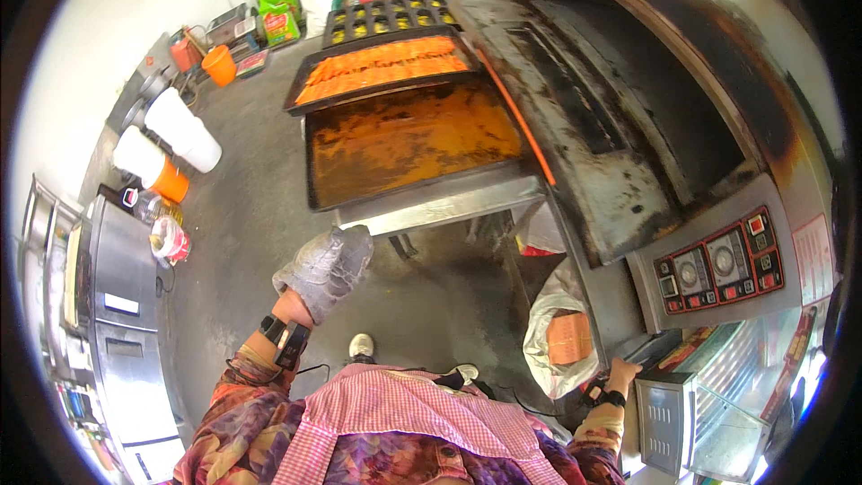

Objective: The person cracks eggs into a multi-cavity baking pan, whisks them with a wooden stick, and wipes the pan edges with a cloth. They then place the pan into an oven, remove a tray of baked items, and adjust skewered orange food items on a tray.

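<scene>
Hovering gloved left hand (325, 269) near tray (409, 145), fingers together; right hand (620, 373) clamped on oven door (669, 418).

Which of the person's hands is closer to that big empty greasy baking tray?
Left. The gloved left hand is raised just below the empty tray's near edge, not touching it. The bare right hand is far off at the lower right, resting on a metal handle.

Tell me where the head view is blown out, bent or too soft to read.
Head view: glare burns out the upper right corner above the oven; fisheye bends the tray edges and darkens the rim; the gloved left hand is sharp, the right hand small and shadowed; the far shelves are too soft to read.
</scene>
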The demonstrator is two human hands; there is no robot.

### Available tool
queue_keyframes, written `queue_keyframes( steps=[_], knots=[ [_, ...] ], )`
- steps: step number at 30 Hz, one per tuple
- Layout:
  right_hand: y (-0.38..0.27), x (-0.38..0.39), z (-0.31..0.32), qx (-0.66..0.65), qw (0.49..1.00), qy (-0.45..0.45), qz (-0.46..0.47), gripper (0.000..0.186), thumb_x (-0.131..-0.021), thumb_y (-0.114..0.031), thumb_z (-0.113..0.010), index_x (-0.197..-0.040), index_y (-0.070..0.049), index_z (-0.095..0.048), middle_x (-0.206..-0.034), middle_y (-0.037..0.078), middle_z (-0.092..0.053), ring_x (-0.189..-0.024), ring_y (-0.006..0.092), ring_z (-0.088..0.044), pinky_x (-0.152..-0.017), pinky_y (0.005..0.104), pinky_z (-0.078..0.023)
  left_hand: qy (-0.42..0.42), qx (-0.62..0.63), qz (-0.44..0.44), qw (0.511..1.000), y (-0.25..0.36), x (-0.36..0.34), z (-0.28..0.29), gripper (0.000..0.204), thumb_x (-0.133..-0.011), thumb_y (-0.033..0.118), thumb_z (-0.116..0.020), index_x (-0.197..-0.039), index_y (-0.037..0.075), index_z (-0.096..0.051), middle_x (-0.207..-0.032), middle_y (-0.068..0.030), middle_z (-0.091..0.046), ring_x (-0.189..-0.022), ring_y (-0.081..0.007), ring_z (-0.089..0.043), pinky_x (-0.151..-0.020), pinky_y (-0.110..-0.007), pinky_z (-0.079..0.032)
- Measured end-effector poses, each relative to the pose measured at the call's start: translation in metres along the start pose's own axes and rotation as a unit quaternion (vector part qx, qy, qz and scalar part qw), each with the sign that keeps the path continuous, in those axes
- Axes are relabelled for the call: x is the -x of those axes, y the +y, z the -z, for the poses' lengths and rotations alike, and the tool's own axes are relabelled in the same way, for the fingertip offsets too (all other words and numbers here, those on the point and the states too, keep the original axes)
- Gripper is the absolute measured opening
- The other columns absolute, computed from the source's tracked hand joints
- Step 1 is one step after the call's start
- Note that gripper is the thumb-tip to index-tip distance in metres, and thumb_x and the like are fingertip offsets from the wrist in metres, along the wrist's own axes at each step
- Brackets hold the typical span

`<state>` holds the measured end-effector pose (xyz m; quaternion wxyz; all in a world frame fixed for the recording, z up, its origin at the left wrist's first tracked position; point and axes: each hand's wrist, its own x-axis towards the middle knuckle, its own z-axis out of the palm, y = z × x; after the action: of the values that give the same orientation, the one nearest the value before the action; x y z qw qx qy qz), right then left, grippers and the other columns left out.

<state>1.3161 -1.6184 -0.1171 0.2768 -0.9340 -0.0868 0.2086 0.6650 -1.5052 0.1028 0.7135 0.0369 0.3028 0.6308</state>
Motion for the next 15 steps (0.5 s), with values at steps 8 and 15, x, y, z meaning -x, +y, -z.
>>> queue_keyframes(
  steps=[8,15],
  knots=[
    [-0.019,0.156,-0.008,-0.435,0.886,-0.150,-0.054,0.008,-0.070,-0.017,-0.051,-0.066,-0.010,-0.050,-0.066,0.003,-0.056,-0.055,0.0138,-0.053,-0.052,0.0256,-0.045,0.030,0.052,-0.093,0.994,0.192,0.038,0.091,0.033,-0.095,0.023,-0.047,-0.117,0.000,-0.049,-0.125,-0.0181,-0.051,-0.116,-0.0338,-0.049,-0.102,-0.047,-0.040],
    [-0.086,0.343,-0.095,-0.695,0.701,-0.120,-0.103,0.021,-0.078,-0.019,-0.059,-0.092,-0.002,-0.059,-0.086,0.008,-0.063,-0.075,0.0170,-0.062,-0.063,0.0260,-0.055,-0.009,0.018,-0.149,0.989,0.371,0.030,0.162,0.035,-0.097,0.018,-0.043,-0.128,0.000,-0.044,-0.133,-0.0185,-0.046,-0.121,-0.0329,-0.045,-0.105,-0.043,-0.038]
  ],
)
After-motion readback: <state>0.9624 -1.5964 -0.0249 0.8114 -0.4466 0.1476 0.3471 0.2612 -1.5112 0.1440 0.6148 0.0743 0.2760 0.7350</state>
